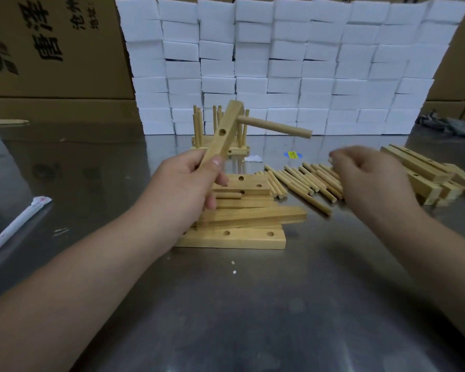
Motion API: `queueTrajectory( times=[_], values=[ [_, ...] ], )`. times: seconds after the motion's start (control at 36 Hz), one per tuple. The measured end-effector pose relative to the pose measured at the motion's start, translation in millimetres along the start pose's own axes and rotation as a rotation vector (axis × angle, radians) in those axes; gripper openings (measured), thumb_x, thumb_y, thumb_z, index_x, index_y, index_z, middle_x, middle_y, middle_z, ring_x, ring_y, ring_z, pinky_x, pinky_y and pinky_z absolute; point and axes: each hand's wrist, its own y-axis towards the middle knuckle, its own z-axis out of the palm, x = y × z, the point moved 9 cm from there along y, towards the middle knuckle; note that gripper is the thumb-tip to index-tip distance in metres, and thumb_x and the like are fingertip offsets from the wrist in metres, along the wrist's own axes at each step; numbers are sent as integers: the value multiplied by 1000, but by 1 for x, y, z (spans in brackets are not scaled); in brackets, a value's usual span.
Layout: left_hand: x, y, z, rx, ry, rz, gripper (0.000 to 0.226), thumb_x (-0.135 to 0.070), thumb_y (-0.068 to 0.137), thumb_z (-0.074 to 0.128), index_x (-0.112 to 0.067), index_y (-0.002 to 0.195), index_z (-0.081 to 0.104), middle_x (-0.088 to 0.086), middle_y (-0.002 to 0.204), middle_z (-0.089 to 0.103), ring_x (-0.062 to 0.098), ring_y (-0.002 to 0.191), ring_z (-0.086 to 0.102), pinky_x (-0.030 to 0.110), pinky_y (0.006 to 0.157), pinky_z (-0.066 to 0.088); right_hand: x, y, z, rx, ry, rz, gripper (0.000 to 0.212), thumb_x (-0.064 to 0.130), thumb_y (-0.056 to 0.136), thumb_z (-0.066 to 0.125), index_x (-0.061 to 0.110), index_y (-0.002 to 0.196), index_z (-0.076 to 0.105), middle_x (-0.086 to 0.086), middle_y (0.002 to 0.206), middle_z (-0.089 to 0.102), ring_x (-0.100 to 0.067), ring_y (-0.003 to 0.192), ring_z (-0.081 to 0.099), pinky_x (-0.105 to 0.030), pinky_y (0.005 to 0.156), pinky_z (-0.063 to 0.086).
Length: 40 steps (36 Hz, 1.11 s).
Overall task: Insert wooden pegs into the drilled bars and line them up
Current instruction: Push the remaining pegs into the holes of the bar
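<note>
Left hand (196,181) grips drilled bar (217,146) by its lower end, long axis tilted up and away, one peg (277,127) seated near the top pointing right, mid hole (222,132) empty; right hand (368,178) hovers curled over loose pegs (301,181) on desk (253,304), right of bar, blurred, can't tell if it holds one.

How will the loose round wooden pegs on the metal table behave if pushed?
The loose round wooden pegs are smooth cylinders lying on the glossy metal table, so they would probably roll and scatter. They are thin solid wood, so likely stiff and light.
</note>
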Motion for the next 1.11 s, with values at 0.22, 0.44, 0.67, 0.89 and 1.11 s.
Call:
queueTrajectory(
  times=[0.22,0.44,0.67,0.89,1.11],
  values=[
    [12,2,4,38,-429,-184,22,-9,94,39,-16,106,56,1,68,66,11,43,49,21,38,38,-28,6,48,298,-612,12,32,52,79,59,22,74,68,3,70,60,-12,64,53,-23,51,39],
    [19,5,6,34,-498,-231,23,-5,92,38,-14,101,56,2,66,68,11,42,49,19,38,36,-36,6,51,350,-806,35,20,28,91,48,16,89,64,-3,77,57,-19,71,54,-27,54,37],
    [23,8,-7,-78,-410,-204,23,-14,96,41,-23,90,61,-3,69,70,6,46,54,20,42,40,17,-6,12,72,-268,-154,12,33,92,45,23,93,51,7,68,53,-11,61,49,-34,56,42],
    [13,2,7,61,-323,-135,31,-18,96,42,-40,89,63,-4,79,72,7,58,57,27,57,42,76,-54,28,195,82,-411,34,35,86,37,29,109,62,18,82,59,-5,82,54,-31,71,44],
    [15,0,17,101,-288,-139,33,-20,97,41,-36,117,61,-9,76,70,9,62,54,27,56,38,74,-53,31,201,70,-415,31,26,91,41,21,112,63,13,87,56,-9,87,52,-37,77,45]
  ],
)
